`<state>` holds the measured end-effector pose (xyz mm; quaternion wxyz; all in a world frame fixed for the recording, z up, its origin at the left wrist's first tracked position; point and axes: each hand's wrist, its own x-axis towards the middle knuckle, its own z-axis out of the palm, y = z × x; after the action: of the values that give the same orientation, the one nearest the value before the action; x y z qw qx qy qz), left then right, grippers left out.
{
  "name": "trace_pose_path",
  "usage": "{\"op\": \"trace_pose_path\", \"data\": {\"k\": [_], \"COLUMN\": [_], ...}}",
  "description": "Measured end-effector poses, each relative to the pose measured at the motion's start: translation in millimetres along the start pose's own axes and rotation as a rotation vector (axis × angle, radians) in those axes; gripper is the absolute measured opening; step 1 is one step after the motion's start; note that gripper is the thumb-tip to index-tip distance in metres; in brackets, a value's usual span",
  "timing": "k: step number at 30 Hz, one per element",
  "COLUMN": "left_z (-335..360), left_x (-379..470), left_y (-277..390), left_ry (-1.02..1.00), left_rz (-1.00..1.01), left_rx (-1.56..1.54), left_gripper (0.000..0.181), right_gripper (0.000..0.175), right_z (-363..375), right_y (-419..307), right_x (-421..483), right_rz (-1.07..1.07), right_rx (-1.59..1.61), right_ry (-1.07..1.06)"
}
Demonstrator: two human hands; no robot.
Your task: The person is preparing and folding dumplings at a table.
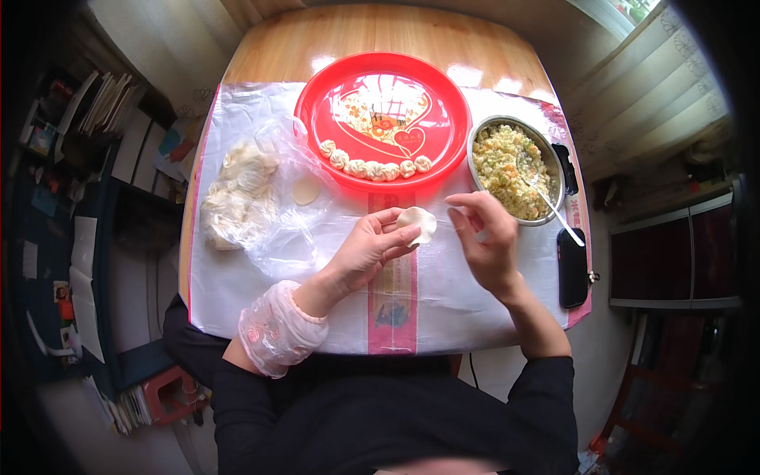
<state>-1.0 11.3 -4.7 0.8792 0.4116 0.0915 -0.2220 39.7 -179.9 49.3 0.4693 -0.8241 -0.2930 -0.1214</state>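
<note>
Between thumb and fingers, my left hand (374, 240) holds a round dough wrapper (423, 221) above the table covering. My right hand (485, 237) is raised just right of it, fingers curled and apart, with nothing visible in them. Beyond my hands lies a round red plastic tray (380, 71), patterned with a heart. Several pleated dumplings (374, 170) form a curved row along its near side. A metal bowl (558, 190) of chopped vegetable filling (504, 160) stands right of the tray, with a metal spoon (549, 205) leaning in it.
On the left, a clear plastic bag (285, 237) holds a stack of dough wrappers (240, 190); one loose wrapper (306, 190) lies on it. A black smartphone (572, 267) rests near the right edge. White woven sheeting (332, 314) covers the near part of the wooden table (380, 32).
</note>
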Motion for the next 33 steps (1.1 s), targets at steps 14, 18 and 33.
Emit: {"op": "trace_pose_path", "data": {"k": [14, 18, 33], "left_z": [-2, -3, -1], "left_x": [0, -1, -1], "left_y": [7, 7, 11], "left_ry": [-0.016, -0.004, 0.002], "left_rz": [-0.011, -0.008, -0.005], "left_rx": [0.027, 0.007, 0.017], "left_gripper": [0.028, 0.03, 0.024], "right_gripper": [0.029, 0.034, 0.016], "right_z": [-130, -133, -91], "right_y": [-4, 14, 42], "right_x": [-17, -30, 16], "right_rz": [0.264, 0.297, 0.268], "right_rx": [-0.82, -0.805, -0.003], "right_ry": [0.076, 0.032, 0.446]}}
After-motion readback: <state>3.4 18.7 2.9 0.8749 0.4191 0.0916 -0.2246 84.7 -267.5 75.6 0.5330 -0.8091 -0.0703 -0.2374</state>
